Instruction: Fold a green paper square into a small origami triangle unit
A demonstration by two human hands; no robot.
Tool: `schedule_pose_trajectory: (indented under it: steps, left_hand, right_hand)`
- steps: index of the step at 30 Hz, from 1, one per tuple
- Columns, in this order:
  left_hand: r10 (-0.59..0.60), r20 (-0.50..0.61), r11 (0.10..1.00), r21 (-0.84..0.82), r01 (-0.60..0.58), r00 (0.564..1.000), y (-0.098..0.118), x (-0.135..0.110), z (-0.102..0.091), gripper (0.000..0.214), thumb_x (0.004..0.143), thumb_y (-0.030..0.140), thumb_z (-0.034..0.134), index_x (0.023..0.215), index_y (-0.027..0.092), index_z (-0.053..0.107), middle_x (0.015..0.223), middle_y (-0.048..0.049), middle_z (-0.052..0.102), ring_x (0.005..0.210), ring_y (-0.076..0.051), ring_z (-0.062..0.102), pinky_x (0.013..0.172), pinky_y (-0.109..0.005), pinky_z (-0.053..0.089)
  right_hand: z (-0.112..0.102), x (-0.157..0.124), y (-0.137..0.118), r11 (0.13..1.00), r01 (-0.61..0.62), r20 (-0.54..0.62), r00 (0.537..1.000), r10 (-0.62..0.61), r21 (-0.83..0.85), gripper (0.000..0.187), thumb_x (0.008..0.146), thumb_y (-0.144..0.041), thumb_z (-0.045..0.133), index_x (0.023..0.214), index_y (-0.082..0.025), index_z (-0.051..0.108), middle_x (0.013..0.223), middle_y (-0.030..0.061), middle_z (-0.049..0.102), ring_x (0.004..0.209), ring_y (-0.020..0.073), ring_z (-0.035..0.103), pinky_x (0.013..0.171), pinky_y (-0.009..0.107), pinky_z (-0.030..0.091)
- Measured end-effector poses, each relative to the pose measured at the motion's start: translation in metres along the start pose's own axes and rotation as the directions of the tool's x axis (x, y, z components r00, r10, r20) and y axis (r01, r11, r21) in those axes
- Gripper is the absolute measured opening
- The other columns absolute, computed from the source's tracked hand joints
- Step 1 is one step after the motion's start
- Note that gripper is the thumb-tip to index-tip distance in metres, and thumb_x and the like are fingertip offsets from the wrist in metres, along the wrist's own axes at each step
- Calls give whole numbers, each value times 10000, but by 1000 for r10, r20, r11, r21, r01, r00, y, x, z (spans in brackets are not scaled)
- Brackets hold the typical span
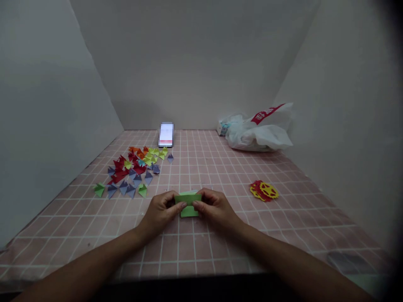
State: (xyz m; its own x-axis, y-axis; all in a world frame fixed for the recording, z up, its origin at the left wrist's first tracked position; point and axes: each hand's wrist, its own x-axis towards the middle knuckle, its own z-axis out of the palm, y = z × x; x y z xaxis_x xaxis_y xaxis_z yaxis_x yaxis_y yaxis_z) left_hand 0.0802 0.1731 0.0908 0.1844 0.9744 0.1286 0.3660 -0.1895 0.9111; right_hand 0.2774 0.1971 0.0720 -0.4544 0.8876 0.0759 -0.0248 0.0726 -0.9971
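Observation:
A partly folded piece of green paper (189, 198) is held up just above the table, near the middle of the head view. My left hand (162, 209) pinches its left side, thumb on the near face and fingers behind. On the right side, my right hand (217, 206) grips it the same way, with the thumb tip close to the other thumb. The paper shows a flap along the top and a lower part hanging beneath the thumbs. A pale edge peeks out behind the top. My fingertips behind the paper are hidden.
Several folded paper pieces (137, 179) in red, orange, yellow, purple and green lie to the left. A phone (166, 135) stands behind them. Red and yellow cut-out discs (264, 191) rest to the right. A white plastic bag (261, 136) sits at the back right on the checked tablecloth (201, 163).

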Motion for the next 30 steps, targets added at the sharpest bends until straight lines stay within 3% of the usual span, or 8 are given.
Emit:
schedule_pose_trajectory:
  steps: [13,20,30]
  left_hand:
    - [-30,26,997,-70,32,999,2,1,1,193,794,319,622,676,170,588,631,19,516,611,-128,476,565,-234,384]
    - [-51,25,994,-91,53,998,-5,1,2,210,798,325,622,667,172,564,629,25,492,608,-124,453,571,-233,368]
    - [-59,79,990,-124,69,995,2,1,3,193,769,305,634,641,176,568,641,17,539,615,-129,485,594,-239,397]
  right_hand:
    - [2,-2,-4,995,0,-49,999,-5,-104,157,812,-260,625,694,-182,559,627,-25,506,578,108,450,531,242,350]
    - [4,-2,-7,997,-21,-65,998,16,-76,164,805,-249,619,676,-183,541,607,-30,498,561,105,439,520,240,337]
    - [5,-4,-7,993,3,-29,1000,-6,-120,142,804,-224,607,677,-191,554,619,-23,521,577,111,447,529,244,348]
